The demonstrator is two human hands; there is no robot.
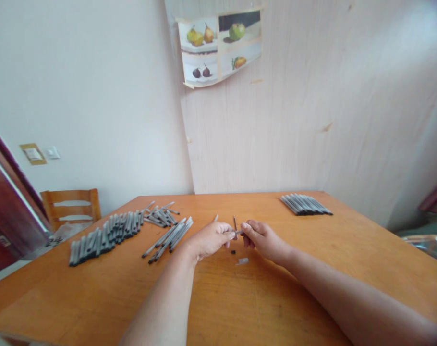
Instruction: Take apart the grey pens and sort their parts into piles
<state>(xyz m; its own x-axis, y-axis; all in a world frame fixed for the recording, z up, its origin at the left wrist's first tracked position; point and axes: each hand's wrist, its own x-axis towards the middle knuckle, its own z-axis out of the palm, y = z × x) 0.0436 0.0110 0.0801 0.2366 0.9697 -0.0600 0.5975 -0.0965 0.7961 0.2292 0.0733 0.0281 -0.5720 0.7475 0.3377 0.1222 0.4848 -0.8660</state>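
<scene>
Above the middle of the wooden table, my left hand (215, 238) and my right hand (260, 238) meet around a thin grey pen part (238, 232), each pinching it from its own side. A dark slim stick (235, 222) stands out just behind the fingers, and a pale tip (216, 217) shows behind my left hand. Below the hands lie a small black piece (233, 252) and a small clear piece (243, 261). Left of my left hand is a loose bunch of grey pens with dark ends (170, 238).
Long rows of pens (106, 235) lie on the table's left side, with a scattered pile (161, 215) behind. A neat row of pens (305, 204) sits at the back right. A wooden chair (71, 210) stands beyond the left edge. Fruit pictures (218, 48) hang on the wall.
</scene>
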